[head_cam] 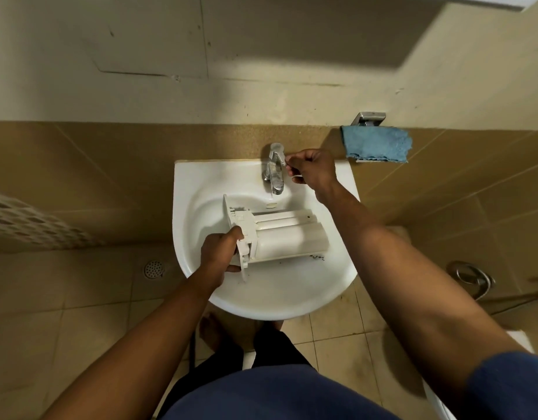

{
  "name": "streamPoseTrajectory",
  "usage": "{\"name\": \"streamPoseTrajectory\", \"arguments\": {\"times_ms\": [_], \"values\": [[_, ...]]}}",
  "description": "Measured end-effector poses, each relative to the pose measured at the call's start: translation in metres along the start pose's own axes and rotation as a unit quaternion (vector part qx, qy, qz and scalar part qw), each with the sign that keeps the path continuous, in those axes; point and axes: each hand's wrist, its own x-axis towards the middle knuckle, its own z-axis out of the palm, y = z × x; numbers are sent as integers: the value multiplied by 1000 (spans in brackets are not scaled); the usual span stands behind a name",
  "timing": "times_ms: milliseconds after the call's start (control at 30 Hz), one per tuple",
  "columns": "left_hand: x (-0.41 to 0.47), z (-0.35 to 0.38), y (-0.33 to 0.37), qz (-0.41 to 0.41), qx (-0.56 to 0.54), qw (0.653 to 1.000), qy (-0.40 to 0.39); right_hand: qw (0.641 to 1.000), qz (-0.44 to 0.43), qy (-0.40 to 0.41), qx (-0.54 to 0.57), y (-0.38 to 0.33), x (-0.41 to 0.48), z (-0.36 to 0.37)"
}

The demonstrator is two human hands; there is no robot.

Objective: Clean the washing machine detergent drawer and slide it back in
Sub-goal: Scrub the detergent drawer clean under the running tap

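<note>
A white detergent drawer [279, 236] lies upside down across the white washbasin [331, 286], its front panel to the left. My left hand [220, 251] grips that front end, fingers curled round its edge. Water dribbles from the drawer's lower left corner. My right hand [313, 169] pinches the lever of the chrome tap [273, 171] at the back of the basin, and something white and thin shows under its fingers. Dark grime specks sit by the drawer's right end.
A blue cloth [376, 145] hangs on a chrome wall holder right of the basin. A perforated white basket [25, 219] stands at the left. A floor drain [154, 269] lies below the basin's left side, a hose and ring fitting [470, 275] at the right.
</note>
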Motion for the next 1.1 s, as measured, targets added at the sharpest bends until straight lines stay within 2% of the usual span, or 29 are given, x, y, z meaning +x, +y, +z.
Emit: {"name": "streamPoseTrajectory", "arguments": {"times_ms": [233,367,467,567,633,700,900,1100], "values": [[4,0,-2,-1,10,1000,-2,996,12,67,57,5,-11,26],[6,1,-6,4,10,1000,-5,999,5,45,27,5,-12,19],[7,-2,-8,2,10,1000,-9,998,-21,29,-44,12,-17,0],[6,-4,-10,-1,19,1000,-21,977,-45,95,-184,42,-29,-27],[5,-5,-11,4,27,999,-26,945,-22,120,-303,67,-43,-43],[6,-5,-11,7,41,998,-37,928,26,120,-352,88,-56,-52],[1,-7,-7,27,82,994,-66,944,98,50,-311,116,-73,-54],[-8,-11,8,50,57,995,-66,972,121,64,-190,107,-75,-64]]}}
